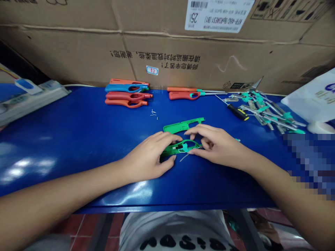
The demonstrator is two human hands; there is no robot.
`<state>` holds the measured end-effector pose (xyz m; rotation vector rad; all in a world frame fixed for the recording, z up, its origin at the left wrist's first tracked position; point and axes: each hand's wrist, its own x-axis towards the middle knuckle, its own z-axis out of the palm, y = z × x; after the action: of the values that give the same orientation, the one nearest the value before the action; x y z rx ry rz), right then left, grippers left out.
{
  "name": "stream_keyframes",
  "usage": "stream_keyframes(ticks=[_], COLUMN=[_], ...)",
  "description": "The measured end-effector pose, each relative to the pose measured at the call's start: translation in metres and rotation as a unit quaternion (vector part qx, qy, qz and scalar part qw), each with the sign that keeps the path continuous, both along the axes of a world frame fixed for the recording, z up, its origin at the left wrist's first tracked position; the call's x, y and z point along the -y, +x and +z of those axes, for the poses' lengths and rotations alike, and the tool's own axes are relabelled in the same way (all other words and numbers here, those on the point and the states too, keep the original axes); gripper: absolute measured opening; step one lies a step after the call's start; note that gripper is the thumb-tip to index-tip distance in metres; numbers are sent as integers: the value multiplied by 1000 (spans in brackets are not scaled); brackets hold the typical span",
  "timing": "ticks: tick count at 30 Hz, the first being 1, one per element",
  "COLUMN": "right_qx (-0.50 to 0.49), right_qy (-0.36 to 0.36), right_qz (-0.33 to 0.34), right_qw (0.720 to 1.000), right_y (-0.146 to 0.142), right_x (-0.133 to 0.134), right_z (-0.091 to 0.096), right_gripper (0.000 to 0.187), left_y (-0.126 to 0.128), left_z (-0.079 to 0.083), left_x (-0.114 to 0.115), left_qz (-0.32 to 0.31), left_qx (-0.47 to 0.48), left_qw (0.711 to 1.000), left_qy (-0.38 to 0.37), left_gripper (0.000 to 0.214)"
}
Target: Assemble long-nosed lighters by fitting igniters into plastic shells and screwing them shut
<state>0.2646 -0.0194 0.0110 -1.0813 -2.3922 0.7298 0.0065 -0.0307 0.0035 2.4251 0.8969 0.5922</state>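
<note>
A green half-shell of a long-nosed gas lighter (170, 150) lies open side up, with a teal trigger piece (185, 147) and thin wires in it. My left hand (151, 155) grips its handle end between thumb and fingers. My right hand (217, 144) is closed around its front end, thumb beside the trigger and index finger raised. The tip of a metal tube (238, 140) shows past my right hand; its middle is hidden. Just behind lies the matching green half-shell (180, 126), apart from the first. A thin clear tube (184, 157) sticks out toward me.
Several orange, red and blue lighter bodies (127, 96) are stacked back left. Two lighters with metal tubes (184, 95) lie at the back. A screwdriver (237, 112) rests beside a pile of metal tubes and teal parts (267, 109). A power strip (34, 99) and cardboard box (167, 45) border the blue table (78, 139).
</note>
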Motion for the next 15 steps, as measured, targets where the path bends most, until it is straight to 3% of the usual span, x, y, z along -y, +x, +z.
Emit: stream_keyframes(ticks=[4, 9, 15], right_qx=[13, 56, 130], right_qy=[50, 61, 146], right_qz=[48, 67, 65], right_qw=[998, 994, 979], right_y=[-3, -5, -2], right_x=[1, 6, 5], right_z=[-2, -1, -1], right_gripper=[23, 26, 33], left_y=[3, 3, 1], left_z=[-1, -4, -6], left_x=[-2, -5, -6], left_qz=[19, 11, 8], left_qx=[16, 22, 26], left_qw=[1000, 1000, 1000], left_qy=[7, 14, 16], left_gripper=[29, 19, 18])
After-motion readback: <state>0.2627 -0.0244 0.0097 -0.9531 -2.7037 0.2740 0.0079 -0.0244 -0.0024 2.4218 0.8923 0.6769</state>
